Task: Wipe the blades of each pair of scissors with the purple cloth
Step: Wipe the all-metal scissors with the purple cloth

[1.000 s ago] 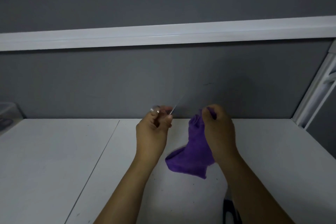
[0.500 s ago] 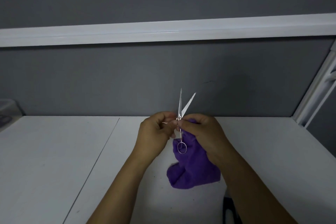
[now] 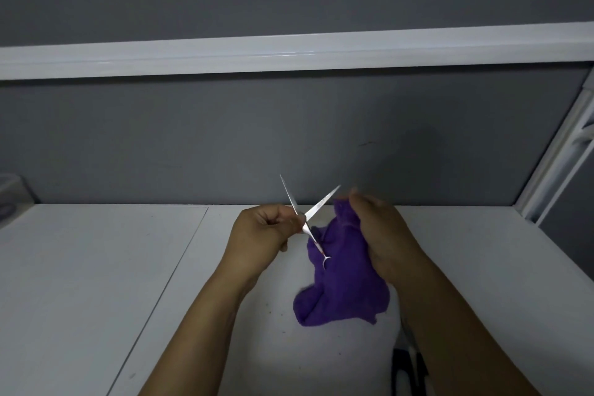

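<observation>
Small silver scissors (image 3: pixel 305 219) are held above the white table, blades spread and pointing up toward the grey wall. My left hand (image 3: pixel 262 235) pinches them near the pivot; one finger ring hangs free below. My right hand (image 3: pixel 379 231) grips the purple cloth (image 3: pixel 344 286), which hangs down just right of the scissors. The cloth's top sits beside the right blade; whether it touches the blade I cannot tell. A dark scissor handle (image 3: pixel 408 370) lies on the table under my right forearm, mostly hidden.
The white table (image 3: pixel 96 283) runs to the grey wall, with a seam left of my left arm. A clear container (image 3: pixel 9 196) stands at the far left edge. A white shelf rail (image 3: pixel 289 52) crosses overhead, and a white frame (image 3: pixel 553 164) rises at right.
The scissors went from edge-on to blades spread wide. My right hand came in to the pivot, then drew back right with the cloth, off the blades.
</observation>
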